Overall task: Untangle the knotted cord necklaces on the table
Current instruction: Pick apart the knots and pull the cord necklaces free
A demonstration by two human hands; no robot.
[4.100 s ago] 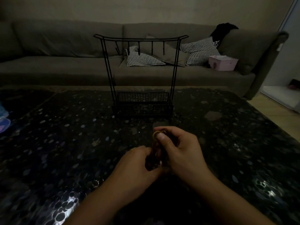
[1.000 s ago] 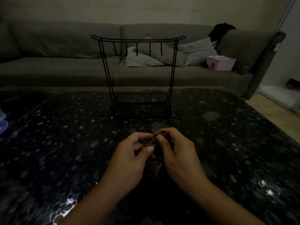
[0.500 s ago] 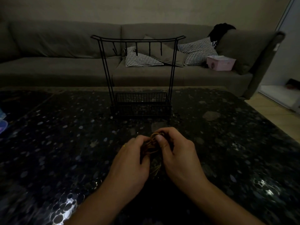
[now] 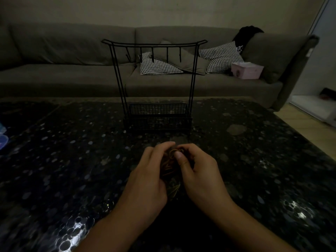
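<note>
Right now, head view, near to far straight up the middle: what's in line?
Bundle of cord necklaces gripped between left hand and right hand → black wire stand → dark table's far edge → grey sofa.

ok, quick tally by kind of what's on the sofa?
Black-and-white houndstooth cushions: 2
Plain grey cushion: 1
Pink tissue box: 1
Black garment on the backrest: 1
Total: 5

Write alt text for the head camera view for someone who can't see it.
Both hands, left hand and right hand, grip a knotted bundle of brown cords above a dark speckled table. Behind stands an empty black wire jewelry stand, then a grey sofa.
</note>
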